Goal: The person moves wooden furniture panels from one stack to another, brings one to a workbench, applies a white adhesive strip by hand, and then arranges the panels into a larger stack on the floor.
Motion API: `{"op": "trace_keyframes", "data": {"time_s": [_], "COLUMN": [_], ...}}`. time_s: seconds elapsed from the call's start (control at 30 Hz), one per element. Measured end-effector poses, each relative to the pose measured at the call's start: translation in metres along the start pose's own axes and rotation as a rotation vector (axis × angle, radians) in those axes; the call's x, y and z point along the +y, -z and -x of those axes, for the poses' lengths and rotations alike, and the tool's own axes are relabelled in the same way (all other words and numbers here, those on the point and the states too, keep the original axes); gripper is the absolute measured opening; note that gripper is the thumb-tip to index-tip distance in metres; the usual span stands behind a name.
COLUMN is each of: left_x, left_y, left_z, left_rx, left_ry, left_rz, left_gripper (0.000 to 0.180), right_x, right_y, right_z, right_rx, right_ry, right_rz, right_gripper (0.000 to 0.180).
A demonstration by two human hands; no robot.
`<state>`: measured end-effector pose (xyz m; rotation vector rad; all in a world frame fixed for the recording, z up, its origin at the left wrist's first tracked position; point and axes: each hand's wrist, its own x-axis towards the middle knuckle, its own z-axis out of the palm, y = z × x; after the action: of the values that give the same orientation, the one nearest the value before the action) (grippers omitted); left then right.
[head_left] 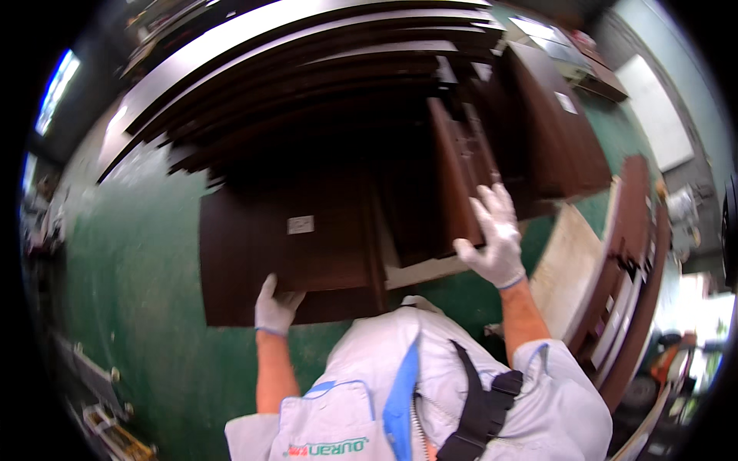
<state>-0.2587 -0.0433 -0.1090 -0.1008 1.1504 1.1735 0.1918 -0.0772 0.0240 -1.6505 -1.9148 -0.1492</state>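
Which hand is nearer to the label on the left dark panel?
Left. The left hand is below the label, at the edge of the panel; the right hand is farther away, at a brown board.

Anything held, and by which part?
Left hand seems to hold the labelled panel by its near edge; right hand is at the upright panel's near end, grip unclear.

A front panel (323, 261) is directly before the person, with a label (300, 224) on it and the left hand (278, 311) at its near edge. To its right is a narrow board (453, 180), the right hand (497, 242) at its near end. Behind both, the stack of boards (361, 73); farther right, a side panel (557, 138); nearer, a wide board (567, 257) left of a board row (632, 219).
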Motion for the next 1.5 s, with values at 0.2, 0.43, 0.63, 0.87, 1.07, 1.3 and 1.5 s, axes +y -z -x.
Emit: {"op": "trace_keyframes", "data": {"time_s": [0.2,0.43,0.63,0.87,1.07,1.3,1.5], "left_x": [-0.009,-0.092,-0.066,-0.097,-0.102,-0.092,-0.107], "left_y": [-0.060,-0.280,-0.399,-0.434,-0.426,-0.425,-0.432], "left_z": [0.054,0.060,0.070,0.061,0.052,0.047,0.046], "left_rx": [-0.206,-1.134,-1.748,-2.074,-2.107,-2.121,-2.084], "left_ry": [-0.239,-1.223,-1.748,-1.633,-1.562,-1.635,-1.630], "left_rz": [-0.872,-1.399,-2.331,-2.395,-2.227,-2.128,-2.171], "left_gripper": [0.028,0.099,0.122,0.121,0.115,0.115,0.117], "right_x": [-0.004,-0.014,-0.034,-0.026,-0.058,-0.041,-0.060], "right_y": [0.015,0.005,-0.006,-0.004,0.019,0.018,0.064], "right_z": [0.010,0.039,0.054,0.042,0.103,0.024,0.103], "right_rx": [-0.093,0.111,0.288,0.364,0.346,-0.319,-0.232], "right_ry": [-0.014,-0.056,-0.276,-0.289,-0.305,-0.696,-0.613], "right_rz": [0.012,-0.023,0.048,0.063,0.145,0.201,0.089], "right_gripper": [0.083,0.066,0.051,0.022,0.023,0.027,0.031]}}
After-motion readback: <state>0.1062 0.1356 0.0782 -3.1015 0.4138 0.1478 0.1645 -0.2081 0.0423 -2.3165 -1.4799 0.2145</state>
